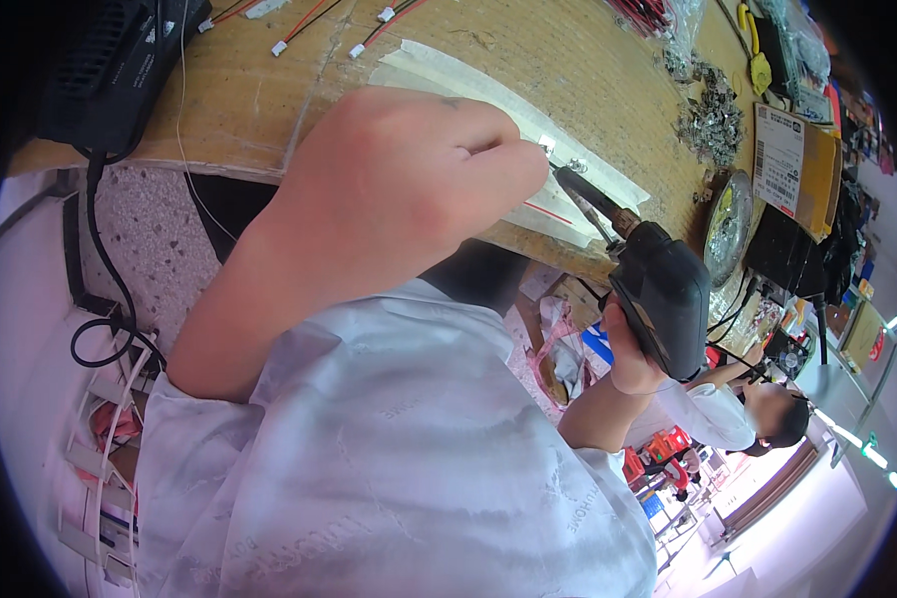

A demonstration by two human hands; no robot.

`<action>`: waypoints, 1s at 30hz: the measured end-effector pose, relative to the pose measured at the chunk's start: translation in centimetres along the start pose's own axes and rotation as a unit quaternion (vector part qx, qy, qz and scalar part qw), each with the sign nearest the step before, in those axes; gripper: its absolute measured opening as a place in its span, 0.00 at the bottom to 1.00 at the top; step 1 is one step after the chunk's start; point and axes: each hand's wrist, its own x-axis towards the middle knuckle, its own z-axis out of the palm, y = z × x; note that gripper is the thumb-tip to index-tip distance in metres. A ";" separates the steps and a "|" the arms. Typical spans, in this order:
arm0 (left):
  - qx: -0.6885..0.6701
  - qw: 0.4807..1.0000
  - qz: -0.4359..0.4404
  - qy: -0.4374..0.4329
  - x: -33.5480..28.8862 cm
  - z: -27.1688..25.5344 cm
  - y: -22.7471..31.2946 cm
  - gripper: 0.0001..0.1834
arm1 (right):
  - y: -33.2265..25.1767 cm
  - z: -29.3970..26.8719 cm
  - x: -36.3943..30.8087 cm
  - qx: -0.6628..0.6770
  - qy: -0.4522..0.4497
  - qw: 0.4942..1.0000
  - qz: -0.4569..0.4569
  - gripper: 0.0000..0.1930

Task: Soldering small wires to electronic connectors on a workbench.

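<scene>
My right hand (628,354) is wrapped round the grip of a black soldering gun (673,289). Its dark nozzle and thin metal feed tube point up and left, towards my left fingertips. My left hand (424,184) is closed in a pinch above a strip of pale masking tape (603,184) on the bench. Beside the pinch shows a tiny silvery piece (548,145); the fingers cover whatever they grip. Next to the nozzle tip lies another small shiny metal part (576,165). A short length of red wire (548,211) runs out beneath my left hand.
Red and black wires with white plugs (359,48) lie at the bench's far edge. On the right are a heap of small metal parts (713,115), a round metal dish (728,229) and a cardboard box (792,169). A black power unit (110,70) stands left. Another person (718,409) sits at right.
</scene>
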 end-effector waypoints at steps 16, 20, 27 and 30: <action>-0.002 1.000 0.004 -0.002 0.0 0.0 0.0 0.08 | -0.5 0.2 0.3 -0.009 -0.001 1.000 0.012 0.14; -0.003 1.000 0.007 0.005 0.0 0.2 -0.1 0.08 | -0.3 0.2 0.2 -0.001 0.002 1.000 -0.001 0.15; -0.001 1.000 0.001 0.003 0.0 0.1 0.0 0.08 | -0.2 0.3 0.1 -0.020 0.006 1.000 0.007 0.15; -0.001 1.000 0.001 0.002 0.0 0.1 -0.1 0.08 | -0.3 0.2 0.3 -0.013 0.000 1.000 0.001 0.15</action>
